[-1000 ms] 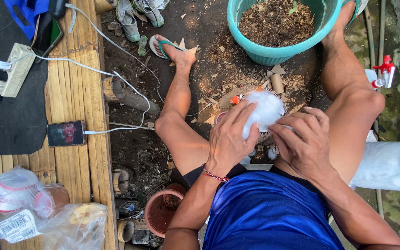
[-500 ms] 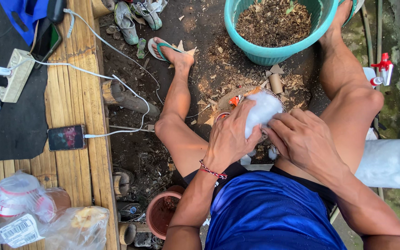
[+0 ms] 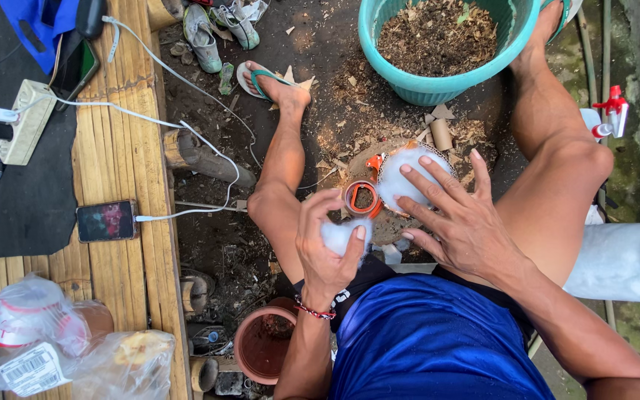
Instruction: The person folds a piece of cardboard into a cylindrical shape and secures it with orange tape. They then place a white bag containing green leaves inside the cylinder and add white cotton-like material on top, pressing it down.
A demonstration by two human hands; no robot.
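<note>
Now the left hand (image 3: 329,244) has pulled a small white fluffy tuft (image 3: 338,235) off the big white wad (image 3: 409,178) that the flat, wide-open right hand (image 3: 459,218) presses beside it, so next comes gently tucking it into the little orange pot (image 3: 362,198) just above.

The person wears a shiny blue shirt (image 3: 438,341), black shorts (image 3: 364,278), a red-and-white beaded bracelet (image 3: 312,310) and green-strapped flip-flops (image 3: 257,78); arms and legs bare.
</note>
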